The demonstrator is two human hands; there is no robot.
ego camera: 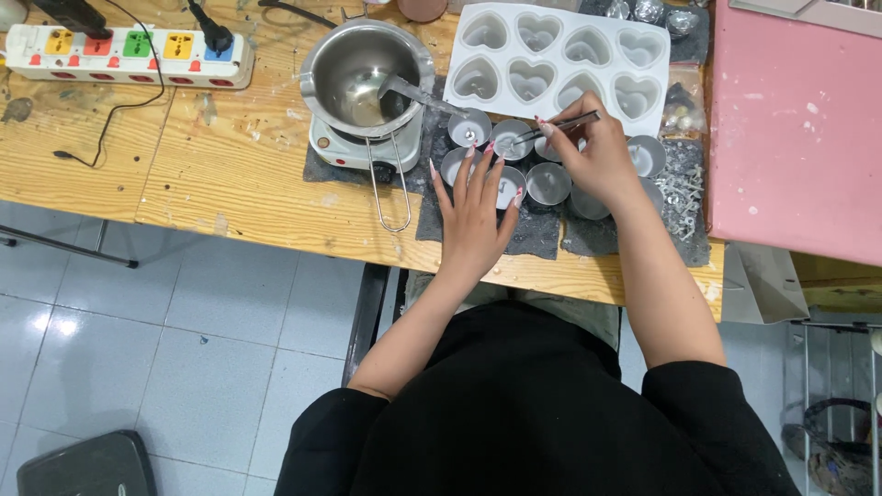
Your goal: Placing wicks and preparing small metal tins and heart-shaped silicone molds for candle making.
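wooden workbench (230,184) is carrying small metal cups (548,184); left hand (475,213) is resting open, fingers spread over them, while right hand (593,156) is pinching tweezers (551,129) above one.

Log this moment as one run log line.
left hand: steadying small metal cups | right hand: holding tweezers over cups | melting pot: on burner

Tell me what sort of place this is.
Probably a small home or hobby candle-making workbench. A steel melting pot sits on a small white hotplate, a white heart-shaped silicone mould lies behind a cluster of round metal tealight cups, and the right hand holds thin metal tweezers over them.
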